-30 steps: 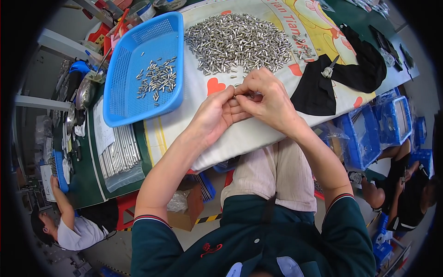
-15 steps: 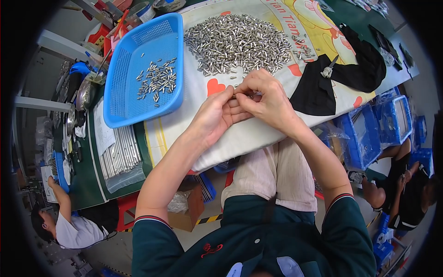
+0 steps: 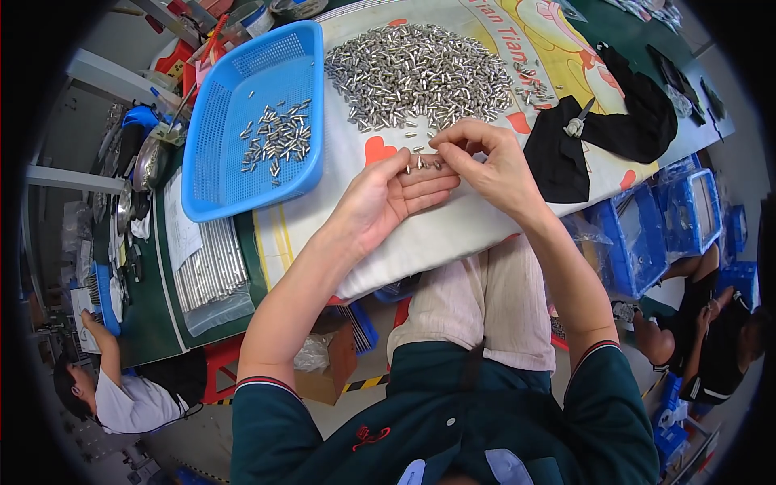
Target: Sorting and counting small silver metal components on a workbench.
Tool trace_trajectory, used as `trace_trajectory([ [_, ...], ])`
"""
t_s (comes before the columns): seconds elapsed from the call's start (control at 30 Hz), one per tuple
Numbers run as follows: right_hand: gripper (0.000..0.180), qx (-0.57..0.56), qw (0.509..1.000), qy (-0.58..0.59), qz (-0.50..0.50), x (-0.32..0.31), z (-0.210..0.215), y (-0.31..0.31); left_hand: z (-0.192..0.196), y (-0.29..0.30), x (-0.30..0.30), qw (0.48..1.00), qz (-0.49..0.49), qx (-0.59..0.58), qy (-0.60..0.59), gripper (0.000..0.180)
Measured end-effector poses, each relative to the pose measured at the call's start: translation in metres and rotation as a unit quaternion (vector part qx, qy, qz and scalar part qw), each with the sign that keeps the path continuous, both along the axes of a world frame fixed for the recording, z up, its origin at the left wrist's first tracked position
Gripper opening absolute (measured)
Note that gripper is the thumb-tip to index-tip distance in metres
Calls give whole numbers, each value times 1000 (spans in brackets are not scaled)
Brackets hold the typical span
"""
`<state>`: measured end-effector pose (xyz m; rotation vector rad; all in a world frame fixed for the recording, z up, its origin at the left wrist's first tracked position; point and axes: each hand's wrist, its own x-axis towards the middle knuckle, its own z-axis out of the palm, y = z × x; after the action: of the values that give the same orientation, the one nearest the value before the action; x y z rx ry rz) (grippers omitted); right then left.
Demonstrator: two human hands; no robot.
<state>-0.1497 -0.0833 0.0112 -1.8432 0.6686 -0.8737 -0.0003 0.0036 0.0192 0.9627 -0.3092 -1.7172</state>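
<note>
My left hand (image 3: pixel 383 199) is turned palm up above the front of the cloth-covered table, with several small bullet-shaped metal pins (image 3: pixel 419 163) lying across its fingers. Close over those fingertips, my right hand (image 3: pixel 495 171) has its thumb and forefinger pinched together; whatever is between them is too small to make out. Just beyond both hands spreads a large heap of the same silvery pins (image 3: pixel 420 73), a few lying loose at its near edge. To the left, a blue perforated plastic basket (image 3: pixel 196 204) contains a smaller group of pins (image 3: pixel 279 139).
A black cloth (image 3: pixel 558 158) with a small blade-like tool (image 3: pixel 575 126) on it lies right of the heap. Bagged metal rods (image 3: pixel 212 271) rest left of the table's cloth. Blue bins (image 3: pixel 634 242) stand at the right. Other people sit at far left and far right.
My right hand has shifted slightly right and drawn back from the left palm. The left fingers have spread flatter, so the pins on them now show.
</note>
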Motion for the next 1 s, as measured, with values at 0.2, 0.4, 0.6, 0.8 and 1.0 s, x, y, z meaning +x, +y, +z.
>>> trace_trajectory([
  [0.2, 16, 0, 1000, 28, -7, -6, 1, 0, 3, 1, 0, 1000, -5, 0, -9, 36],
  [0.4, 12, -55, 997, 57, 15, -5, 7, 6, -4, 0, 2, 1000, 5, 2, -11, 37],
  [0.6, 10, -208, 976, 62, -16, 4, 3, 11, -3, 1, 1, 999, -27, -43, -7, 35],
  [0.8, 10, -89, 996, 16, 0, 4, 1, 9, -10, 1, 7, 997, -46, -55, 3, 33],
  [1.0, 15, 101, 993, -54, 14, -8, 9, 1, -2, 2, 11, 996, -43, -75, -13, 26],
])
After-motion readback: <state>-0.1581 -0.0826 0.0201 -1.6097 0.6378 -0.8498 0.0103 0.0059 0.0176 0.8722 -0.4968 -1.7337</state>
